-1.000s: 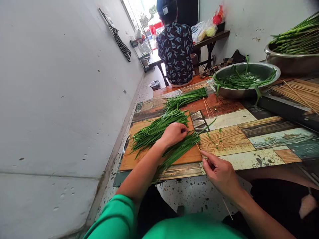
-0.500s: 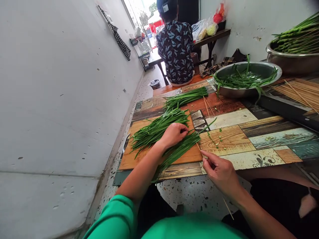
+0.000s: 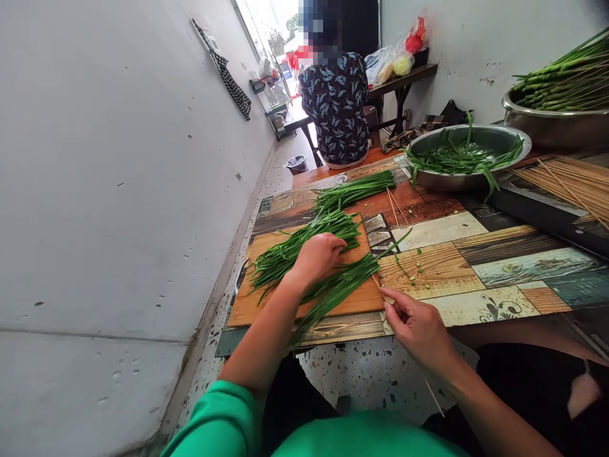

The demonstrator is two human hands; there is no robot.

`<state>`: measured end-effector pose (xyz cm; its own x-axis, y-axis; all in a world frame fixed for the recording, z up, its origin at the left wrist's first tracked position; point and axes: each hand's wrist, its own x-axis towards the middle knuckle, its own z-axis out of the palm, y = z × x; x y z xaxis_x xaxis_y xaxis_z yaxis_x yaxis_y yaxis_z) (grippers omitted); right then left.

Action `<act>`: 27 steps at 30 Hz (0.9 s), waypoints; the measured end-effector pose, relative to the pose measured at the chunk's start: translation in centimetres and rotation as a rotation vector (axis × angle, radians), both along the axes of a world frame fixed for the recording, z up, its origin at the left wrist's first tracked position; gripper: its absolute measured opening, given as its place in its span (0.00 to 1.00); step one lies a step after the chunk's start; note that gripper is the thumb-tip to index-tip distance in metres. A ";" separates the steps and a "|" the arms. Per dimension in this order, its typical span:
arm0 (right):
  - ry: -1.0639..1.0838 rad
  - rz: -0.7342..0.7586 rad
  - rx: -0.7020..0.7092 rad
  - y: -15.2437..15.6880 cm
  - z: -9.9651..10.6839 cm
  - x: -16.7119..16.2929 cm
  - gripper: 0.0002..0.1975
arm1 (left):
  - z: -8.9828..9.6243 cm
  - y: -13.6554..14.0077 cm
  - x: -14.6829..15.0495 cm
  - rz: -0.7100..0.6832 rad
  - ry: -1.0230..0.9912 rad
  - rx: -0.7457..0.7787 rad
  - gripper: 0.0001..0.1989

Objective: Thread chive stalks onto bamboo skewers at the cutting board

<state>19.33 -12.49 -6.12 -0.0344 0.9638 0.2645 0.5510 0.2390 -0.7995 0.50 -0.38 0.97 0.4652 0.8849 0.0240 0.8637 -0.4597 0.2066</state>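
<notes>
My right hand (image 3: 413, 322) pinches a thin bamboo skewer (image 3: 375, 279) at the cutting board's right edge. The skewer's tip reaches the cut ends of a flat row of garlic chives (image 3: 345, 282), whose leaves trail over the board's front edge. My left hand (image 3: 318, 257) is closed, its fingertips curled down beside a thick pile of garlic chives (image 3: 280, 254). Whatever those fingers hold is hidden. Both lots of chives lie on the wooden cutting board (image 3: 250, 308). Behind it is another bundle of chives (image 3: 356, 189).
Two loose skewers (image 3: 396, 206) and green scraps (image 3: 413, 277) lie right of the board. Farther right are a metal bowl of chives (image 3: 476, 181), a black-handled tool (image 3: 547, 219), many skewers (image 3: 566, 184) and a pot (image 3: 547, 127) of green stalks. A person (image 3: 335, 114) sits ahead, facing away.
My left hand has moved left, away from the skewer's tip and toward the chive pile. My right hand keeps its pinch on the skewer, almost in place.
</notes>
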 end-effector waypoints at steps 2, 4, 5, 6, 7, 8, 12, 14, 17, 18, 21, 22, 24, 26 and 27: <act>0.001 0.000 0.000 -0.1 0.0 0.0 0.17 | 0.3 -0.1 -0.3 0.076 0.065 0.063 0.11; 0.001 0.000 0.003 -0.2 0.0 0.0 0.17 | 0.1 -0.2 -0.3 0.097 0.140 0.104 0.10; 0.000 0.001 0.005 -0.2 0.0 0.0 0.17 | 0.0 -0.2 -0.3 0.103 0.174 0.123 0.10; -0.003 0.002 0.009 -0.2 -0.1 0.0 0.17 | -0.2 -0.2 -0.3 0.108 0.202 0.142 0.10; -0.007 0.005 0.013 -0.2 -0.1 0.0 0.17 | -0.4 -0.2 -0.3 0.107 0.224 0.156 0.09; -0.011 0.006 0.016 -0.2 -0.1 0.0 0.17 | -0.5 -0.1 -0.3 0.096 0.238 0.165 0.09; -0.018 0.005 0.030 -0.2 -0.3 0.1 0.17 | -0.6 -0.1 -0.4 0.045 0.191 0.131 0.08; -0.015 0.008 0.036 -0.2 -0.3 0.1 0.17 | -0.5 -0.3 -0.4 0.037 0.116 0.092 0.08; -0.008 0.016 0.049 -0.3 -0.3 0.2 0.17 | -0.4 -0.7 0.0 0.050 -0.033 0.031 0.08; -0.007 0.016 0.053 -0.4 -0.3 0.2 0.17 | -0.4 -0.8 0.1 0.060 -0.085 0.004 0.09; -0.006 0.014 0.071 -0.4 -0.3 0.2 0.16 | -0.5 -0.9 0.6 0.088 -0.191 -0.062 0.11; -0.005 0.013 0.075 -0.4 -0.3 0.2 0.16 | -0.5 -0.9 0.8 0.095 -0.203 -0.072 0.13; -0.003 0.011 0.077 -0.4 -0.3 0.2 0.17 | -0.6 -0.8 0.9 0.102 -0.199 -0.089 0.14; 0.001 0.010 0.065 -0.4 -0.2 0.1 0.17 | -0.6 -0.8 0.9 0.111 -0.182 -0.106 0.14; 0.003 0.009 0.058 -0.4 -0.2 0.1 0.17 | -0.6 -0.8 0.9 0.114 -0.174 -0.111 0.13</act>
